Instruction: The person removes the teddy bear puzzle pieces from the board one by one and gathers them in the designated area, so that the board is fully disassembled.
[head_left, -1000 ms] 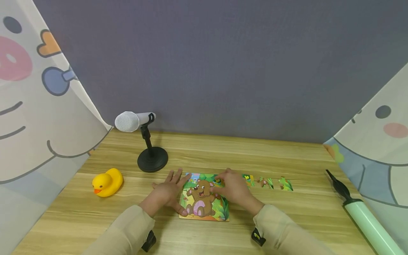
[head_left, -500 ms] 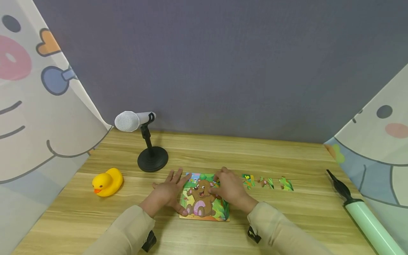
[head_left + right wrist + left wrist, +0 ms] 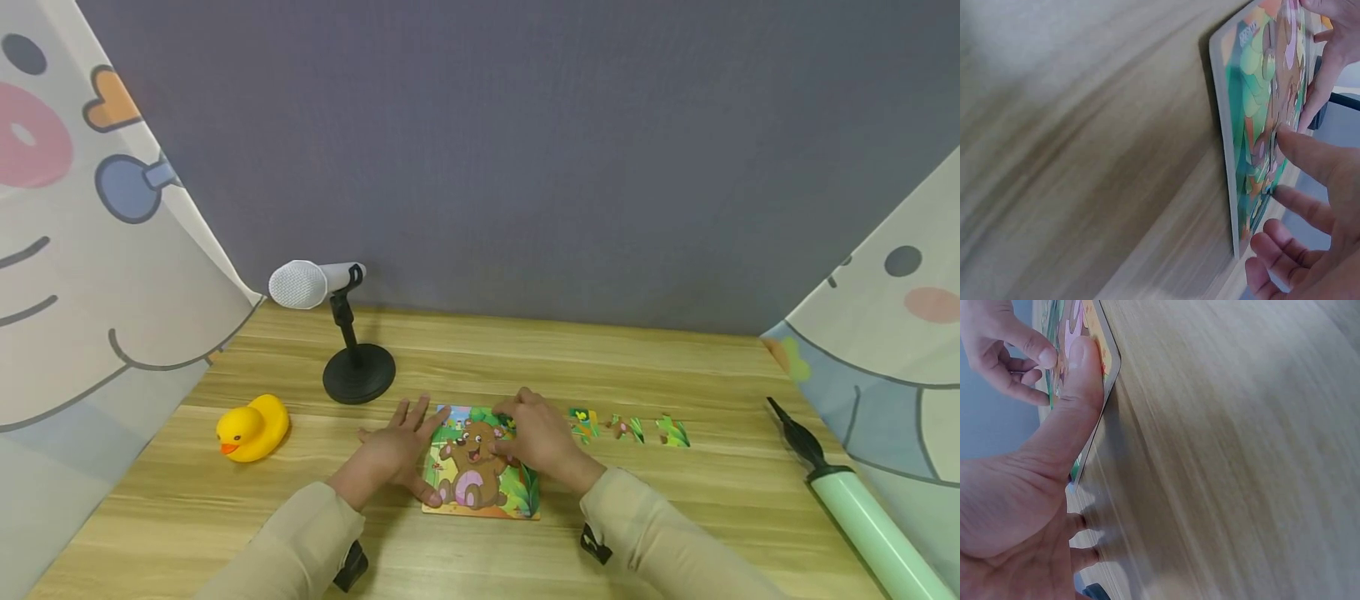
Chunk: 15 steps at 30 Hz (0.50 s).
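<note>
A bear jigsaw puzzle lies flat on the wooden table between the two hands. My left hand is spread at its left side; the thumb presses on its near-left corner, while other fingers reach the table. The right hand is over the puzzle's upper right part. Its thumb and index finger grip a puzzle piece at the surface, its outline mostly hidden; the other fingers curl loosely. Right of that hand lie three loose puzzle pieces, one with a yellow duck, one brown and green, one leafy green.
A yellow rubber duck sits at the left. Behind it, a white microphone stands on a black round base. A pale green hand pump with a black nozzle lies along the right side. A grey partition closes the back.
My right hand has shifted slightly left and away from me over the puzzle, uncovering more of the nearest loose piece. The left hand stays in place.
</note>
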### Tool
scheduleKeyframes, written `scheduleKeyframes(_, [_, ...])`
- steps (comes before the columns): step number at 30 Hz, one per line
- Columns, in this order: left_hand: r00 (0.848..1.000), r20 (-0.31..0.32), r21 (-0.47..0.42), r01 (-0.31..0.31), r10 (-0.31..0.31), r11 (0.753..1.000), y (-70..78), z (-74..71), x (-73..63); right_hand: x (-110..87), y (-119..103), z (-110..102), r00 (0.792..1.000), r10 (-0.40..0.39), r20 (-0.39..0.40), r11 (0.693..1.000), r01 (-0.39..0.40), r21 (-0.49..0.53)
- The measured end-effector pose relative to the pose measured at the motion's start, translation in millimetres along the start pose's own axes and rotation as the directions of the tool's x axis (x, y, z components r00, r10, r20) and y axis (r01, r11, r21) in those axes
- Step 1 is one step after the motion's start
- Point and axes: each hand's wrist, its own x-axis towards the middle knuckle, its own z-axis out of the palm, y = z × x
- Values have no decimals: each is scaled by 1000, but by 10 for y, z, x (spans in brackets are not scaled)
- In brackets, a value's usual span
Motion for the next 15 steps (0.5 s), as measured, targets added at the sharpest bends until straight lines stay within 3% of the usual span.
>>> scheduleKeyframes(7, [1000, 4, -8, 2, -2, 1000, 5, -8, -1, 63, 26, -6, 999, 17, 50, 999, -19, 41])
scheduleKeyframes(15, [1000, 8, -6, 11, -11, 1000, 4, -4, 0, 95, 6, -30, 998, 25, 64, 1000, -26, 14])
